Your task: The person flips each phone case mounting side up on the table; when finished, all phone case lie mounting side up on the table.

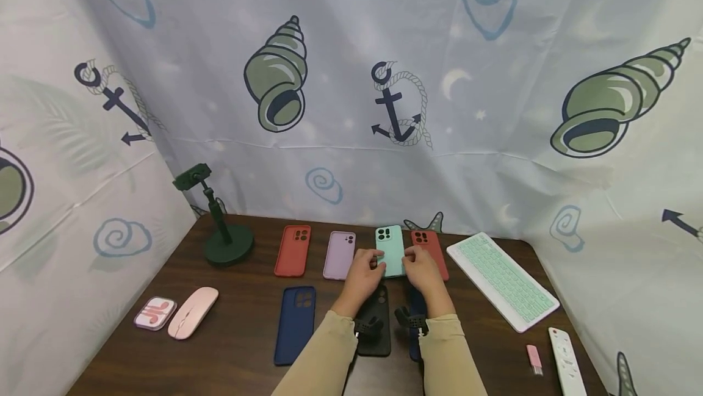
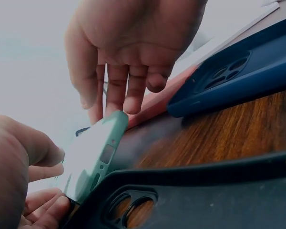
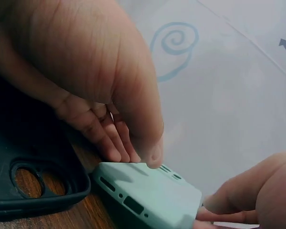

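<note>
A mint-green phone case (image 1: 390, 251) lies between my hands at the back of the table, its camera cutouts at the far end. My left hand (image 1: 364, 275) pinches its left edge, thumb (image 2: 50, 155) above and fingertips below. On the opposite edge my right hand (image 1: 423, 271) grips it, the thumb (image 3: 152, 150) on top and the other fingers at the side. The port openings at its near end show in both wrist views. Partly hidden under my left wrist is a black phone case (image 1: 376, 338); a dark blue case (image 1: 414, 316) lies under my right wrist.
Left of my hands lie a lavender case (image 1: 339, 255), a red case (image 1: 293, 251) and a blue case (image 1: 294, 326). Another red case (image 1: 431, 246) touches the right side. Farther out are a keyboard (image 1: 505, 280), remote (image 1: 566, 359), pink mouse (image 1: 192, 313) and green stand (image 1: 227, 243).
</note>
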The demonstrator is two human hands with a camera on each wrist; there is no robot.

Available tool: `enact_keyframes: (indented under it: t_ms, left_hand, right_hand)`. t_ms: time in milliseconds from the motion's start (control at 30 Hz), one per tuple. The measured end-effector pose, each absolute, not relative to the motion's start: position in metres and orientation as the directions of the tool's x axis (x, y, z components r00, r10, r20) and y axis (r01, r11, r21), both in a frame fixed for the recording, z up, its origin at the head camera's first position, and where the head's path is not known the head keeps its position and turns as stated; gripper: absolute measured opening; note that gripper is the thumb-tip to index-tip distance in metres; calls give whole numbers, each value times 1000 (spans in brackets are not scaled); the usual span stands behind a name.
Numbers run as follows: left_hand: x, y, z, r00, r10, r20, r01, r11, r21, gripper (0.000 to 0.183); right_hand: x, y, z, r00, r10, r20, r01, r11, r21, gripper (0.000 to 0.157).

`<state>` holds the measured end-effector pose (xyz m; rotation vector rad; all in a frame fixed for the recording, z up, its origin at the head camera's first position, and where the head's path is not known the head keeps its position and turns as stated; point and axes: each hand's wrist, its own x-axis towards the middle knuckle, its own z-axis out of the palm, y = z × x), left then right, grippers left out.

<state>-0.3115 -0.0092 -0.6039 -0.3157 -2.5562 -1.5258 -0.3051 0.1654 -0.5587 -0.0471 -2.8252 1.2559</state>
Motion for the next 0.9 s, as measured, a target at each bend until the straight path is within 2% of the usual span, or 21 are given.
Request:
enact_keyframes:
  t_ms: [200, 633, 900]
  left_hand:
    - [-308, -11, -604, -971, 129, 201, 237, 421, 876, 32]
    - [-319, -11, -600, -952, 214, 220, 293, 413, 863, 37]
    - [-315, -12, -601, -958, 209, 194, 258, 347, 902, 51]
  right_hand:
    - [-302, 165, -563, -995, 81, 59, 4, 619, -785, 27]
    - [-305, 165, -549, -995, 62, 84, -29, 611, -791, 29]
    - [-303, 160, -553, -995, 29, 99, -61, 604, -795, 32]
